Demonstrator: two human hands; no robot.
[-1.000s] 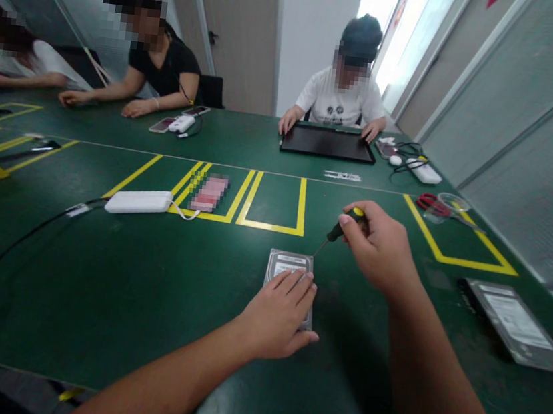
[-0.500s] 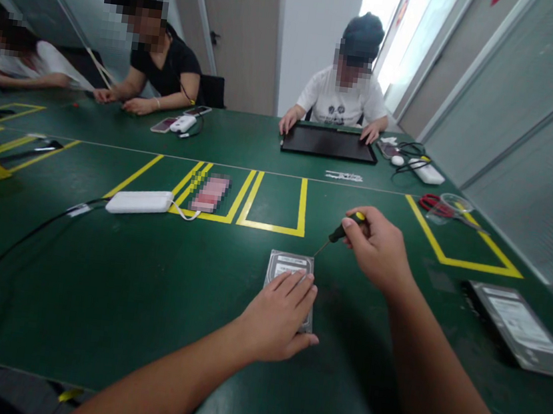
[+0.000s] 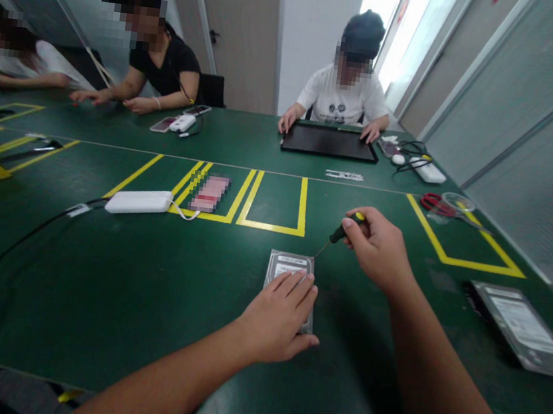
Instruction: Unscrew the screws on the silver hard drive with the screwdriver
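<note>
A small hard drive (image 3: 292,261) lies label side up on the green table, its lower half hidden under my left hand (image 3: 279,318). That hand rests flat over it, fingers stretched across the label and thumb out past the lower right corner. My right hand (image 3: 375,246) is closed around the dark green and yellow handle of a screwdriver (image 3: 338,233). Its thin shaft slants down to the left, with the tip at the drive's upper right corner. Whether the tip sits in a screw is too small to tell.
A larger hard drive (image 3: 527,325) lies to the right. Red-handled scissors (image 3: 438,204) and a clear round piece (image 3: 458,202) are beyond it. A white power bank (image 3: 139,201) with a cable and a pink phone (image 3: 211,193) lie left. Across the table, a person handles a black panel (image 3: 329,142).
My hands, the screwdriver and the small drive stay almost exactly where they were. At the far left, a co-worker's hand has reached further left along the table.
</note>
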